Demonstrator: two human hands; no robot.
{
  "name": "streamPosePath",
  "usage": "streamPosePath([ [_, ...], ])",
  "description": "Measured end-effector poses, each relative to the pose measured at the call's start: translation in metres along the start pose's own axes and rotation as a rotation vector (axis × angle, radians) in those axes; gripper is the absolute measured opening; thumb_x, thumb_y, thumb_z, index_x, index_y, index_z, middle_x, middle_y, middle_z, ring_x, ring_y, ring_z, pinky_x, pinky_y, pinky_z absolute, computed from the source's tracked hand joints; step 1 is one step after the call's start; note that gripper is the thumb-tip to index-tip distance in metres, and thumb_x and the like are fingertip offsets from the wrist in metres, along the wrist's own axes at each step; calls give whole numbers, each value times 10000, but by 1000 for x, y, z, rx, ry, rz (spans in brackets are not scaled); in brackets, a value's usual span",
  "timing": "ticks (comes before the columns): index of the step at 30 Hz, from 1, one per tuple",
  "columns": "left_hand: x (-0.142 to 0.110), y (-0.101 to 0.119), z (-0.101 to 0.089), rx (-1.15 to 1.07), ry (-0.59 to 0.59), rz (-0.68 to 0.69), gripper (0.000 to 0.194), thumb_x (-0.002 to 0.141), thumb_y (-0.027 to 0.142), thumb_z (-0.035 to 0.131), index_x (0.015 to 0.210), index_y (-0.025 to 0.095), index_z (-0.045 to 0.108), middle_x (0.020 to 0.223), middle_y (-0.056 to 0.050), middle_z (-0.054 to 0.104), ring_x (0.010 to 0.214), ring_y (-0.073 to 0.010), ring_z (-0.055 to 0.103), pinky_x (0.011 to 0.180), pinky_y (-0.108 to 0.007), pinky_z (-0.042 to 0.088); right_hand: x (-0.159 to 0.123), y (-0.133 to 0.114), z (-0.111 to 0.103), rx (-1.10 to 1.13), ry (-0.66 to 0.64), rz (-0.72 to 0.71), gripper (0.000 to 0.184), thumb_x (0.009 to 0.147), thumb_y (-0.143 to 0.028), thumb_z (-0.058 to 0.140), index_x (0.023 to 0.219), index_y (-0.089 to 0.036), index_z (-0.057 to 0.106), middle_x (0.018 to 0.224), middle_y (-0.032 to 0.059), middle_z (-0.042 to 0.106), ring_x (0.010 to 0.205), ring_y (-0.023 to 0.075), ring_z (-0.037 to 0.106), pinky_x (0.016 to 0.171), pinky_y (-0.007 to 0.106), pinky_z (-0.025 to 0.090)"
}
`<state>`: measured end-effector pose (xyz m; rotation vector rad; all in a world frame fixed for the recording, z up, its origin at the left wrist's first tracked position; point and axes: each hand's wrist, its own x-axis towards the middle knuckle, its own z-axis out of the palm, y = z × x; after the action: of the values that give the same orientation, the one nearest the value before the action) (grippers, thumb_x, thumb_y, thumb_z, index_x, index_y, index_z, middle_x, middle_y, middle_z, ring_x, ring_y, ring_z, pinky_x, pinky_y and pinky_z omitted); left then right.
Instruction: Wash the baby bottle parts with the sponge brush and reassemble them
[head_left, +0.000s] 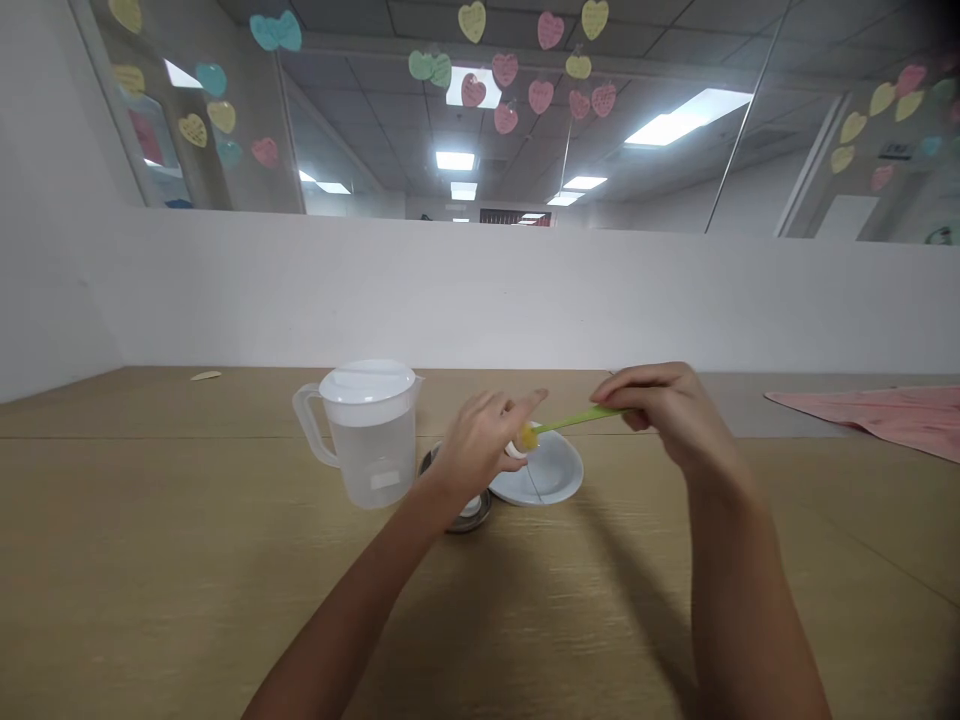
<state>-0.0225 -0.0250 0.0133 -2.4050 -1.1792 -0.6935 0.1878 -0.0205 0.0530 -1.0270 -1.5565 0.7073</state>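
My left hand (484, 440) is closed around a small white rounded piece (517, 448), perhaps a small cup; the fingers hide much of it. My right hand (660, 405) pinches the end of a slim green stick (581, 419). The stick's yellow tip (529, 437), which looks like a brush or sponge head, meets the white piece. Below and behind these, a white plate (559, 475) lies on the table. Under my left wrist is a round dark metal dish (480, 519) with something white (471, 507) in it, mostly hidden by the hand and forearm.
Left of my left hand stands a clear plastic pitcher (375, 450) with a white lid and a handle. A pink cloth (885, 415) lies at the far right of the wooden table (187, 560). A low white wall (337, 295) with glass above closes off the back.
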Motion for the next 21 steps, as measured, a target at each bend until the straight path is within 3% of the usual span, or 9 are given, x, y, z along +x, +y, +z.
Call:
streamPosePath([
  [4, -3, -9, -3, 1, 36, -13, 742, 691, 303, 745, 1330, 237, 374, 914, -27, 585, 866, -216, 529, 755, -310, 414, 2, 6, -18, 74, 91, 7, 38, 557, -214, 679, 572, -180, 685, 522, 9, 564, 418, 69, 369, 388, 228, 265],
  [7, -6, -9, -1, 7, 16, 4, 762, 684, 274, 751, 1338, 235, 362, 916, -28, 596, 866, -217, 537, 755, -313, 418, 2, 5, -8, 57, 73, 10, 44, 573, -214, 661, 580, -174, 676, 547, 10, 563, 428, 69, 379, 392, 226, 273],
  [15, -6, -17, 4, -60, -5, -43, 782, 675, 264, 765, 1337, 230, 350, 945, -33, 629, 915, -231, 579, 776, -329, 447, 5, 6, 23, -20, -147, -28, 169, 682, -302, 597, 723, -167, 691, 703, 13, 620, 447, 51, 393, 431, 211, 334],
  [21, -4, -10, 7, -77, 20, -34, 641, 716, 245, 727, 1279, 228, 420, 974, -50, 640, 907, -229, 604, 759, -327, 473, 10, 10, 35, -6, -283, -58, 193, 692, -307, 581, 741, -163, 699, 703, 11, 629, 454, 51, 409, 434, 198, 348],
])
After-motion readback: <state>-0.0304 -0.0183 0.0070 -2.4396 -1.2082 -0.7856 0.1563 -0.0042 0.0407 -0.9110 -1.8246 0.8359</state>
